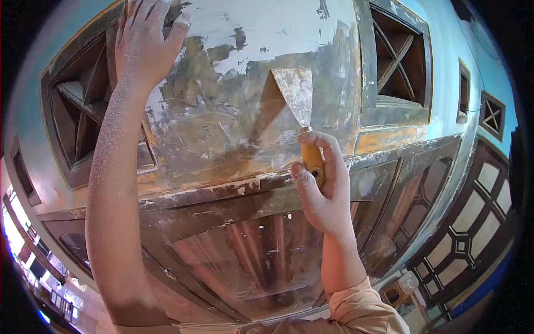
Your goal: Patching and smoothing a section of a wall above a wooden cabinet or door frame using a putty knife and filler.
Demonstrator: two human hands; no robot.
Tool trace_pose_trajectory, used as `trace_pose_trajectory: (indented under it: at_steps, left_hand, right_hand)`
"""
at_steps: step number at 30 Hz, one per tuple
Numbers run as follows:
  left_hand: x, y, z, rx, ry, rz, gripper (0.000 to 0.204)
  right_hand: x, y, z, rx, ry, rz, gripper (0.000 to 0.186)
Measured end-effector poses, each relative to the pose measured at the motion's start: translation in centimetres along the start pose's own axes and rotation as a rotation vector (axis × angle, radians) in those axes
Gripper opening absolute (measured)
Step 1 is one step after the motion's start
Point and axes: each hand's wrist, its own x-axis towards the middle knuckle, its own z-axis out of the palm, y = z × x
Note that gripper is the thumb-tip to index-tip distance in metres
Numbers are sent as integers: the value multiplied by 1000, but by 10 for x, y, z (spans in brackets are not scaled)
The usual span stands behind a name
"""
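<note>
My right hand (325, 189), dusted with pale powder, grips the yellow handle of a putty knife (292, 94). Its broad, smeared metal blade points up against the scraped wall section (217, 128), casting a shadow down and to the left. This section shows patches of white, grey and orange-brown. My left hand (146, 44), also dusty, is raised at the top left with fingers apart, resting on the wall beside a square vent opening; the fingertips run out at the top edge.
Vent openings with crossed bars (397, 61) flank the wall. Below runs a dark wooden frame with glazed panels (261, 267). At the far right are a panelled door (467, 222) and a small stool (394, 295). A bright railed area (39, 261) shows at the far left.
</note>
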Motion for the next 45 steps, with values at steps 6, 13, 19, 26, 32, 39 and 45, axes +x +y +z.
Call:
trace_pose_trajectory:
  at_steps: [6, 13, 19, 26, 32, 39, 45]
  left_hand:
    - [3, -17, 7, -39, -9, 39, 59]
    - [5, -26, 15, -79, 49, 83, 56]
    - [7, -25, 16, -95, 28, 120, 57]
    - [6, -19, 6, -82, -21, 46, 59]
    - [6, -18, 8, -62, -22, 44, 60]
    - [9, -35, 21, -74, 52, 82, 57]
    - [10, -31, 13, -98, -8, 113, 57]
  right_hand:
    - [11, -12, 3, -15, -24, 40, 35]
    - [14, -24, -1, -47, -44, 145, 37]
    - [11, -9, -6, -89, -10, 31, 36]
    - [9, -3, -6, -100, -23, -12, 33]
    - [12, -5, -7, -111, -51, 6, 33]
    - [21, -8, -3, -66, -35, -49, 36]
    - [12, -7, -3, -82, -54, -22, 35]
